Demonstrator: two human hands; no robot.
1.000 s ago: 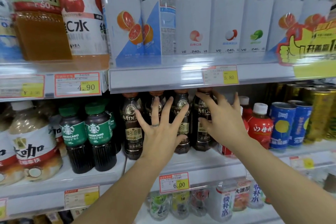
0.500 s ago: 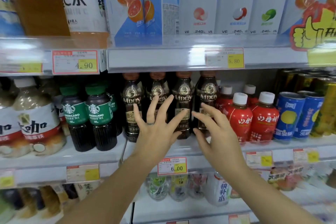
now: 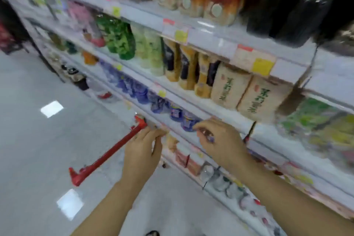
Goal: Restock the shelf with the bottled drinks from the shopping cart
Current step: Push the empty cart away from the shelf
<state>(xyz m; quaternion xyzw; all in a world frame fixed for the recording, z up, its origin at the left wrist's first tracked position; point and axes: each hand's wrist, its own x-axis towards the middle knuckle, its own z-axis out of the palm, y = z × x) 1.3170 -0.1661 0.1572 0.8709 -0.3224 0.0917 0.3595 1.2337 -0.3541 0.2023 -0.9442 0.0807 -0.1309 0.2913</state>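
Down at your left, the red cart handle (image 3: 107, 156) slants over the floor. Your left hand (image 3: 141, 151) is just beside it, fingers together, holding nothing. Your right hand (image 3: 220, 140) hovers loosely curled and empty. Bottled drinks (image 3: 229, 90) crowd the shelf (image 3: 285, 70); the cart's stock is out of view, so how much remains is unclear.

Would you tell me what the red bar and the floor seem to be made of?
Red bar: likely smooth plastic, evenly red with moulded ends, though blur leaves it open. Floor: polished pale tile or stone, mirroring bright light patches.
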